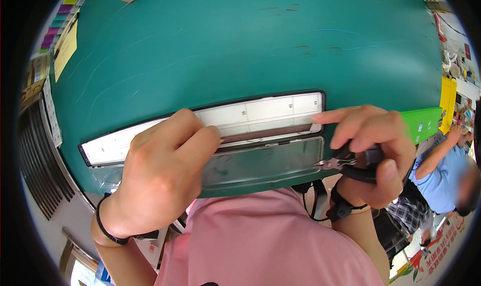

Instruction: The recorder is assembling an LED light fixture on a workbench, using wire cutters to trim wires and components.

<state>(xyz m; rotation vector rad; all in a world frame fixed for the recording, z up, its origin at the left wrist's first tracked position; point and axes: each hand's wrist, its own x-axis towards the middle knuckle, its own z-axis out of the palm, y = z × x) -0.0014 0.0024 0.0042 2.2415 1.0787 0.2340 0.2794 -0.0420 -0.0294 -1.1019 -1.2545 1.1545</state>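
- The left hand (165,170) was above the middle of the long case (260,95), with its fingers curled in; its grip looked narrow, but I cannot tell how far closed it was, or if something small was between the fingertips
- The right hand (373,145) had its grip closed around the dark-handled pliers (345,161), which pointed to the left, over the right end of the clear lid (270,158)
- The index finger of this same hand was stretched out to the right end of the case
- The long case lay open on the green desk (250,45), just in front of the person, slightly slanting, and its lid was folded towards the pink shirt (250,231)
- Inside the case there was a white strip with scale marks (265,110), and beside it a narrow brownish strip (273,133)
- A bright green box (423,125) was near the right hand
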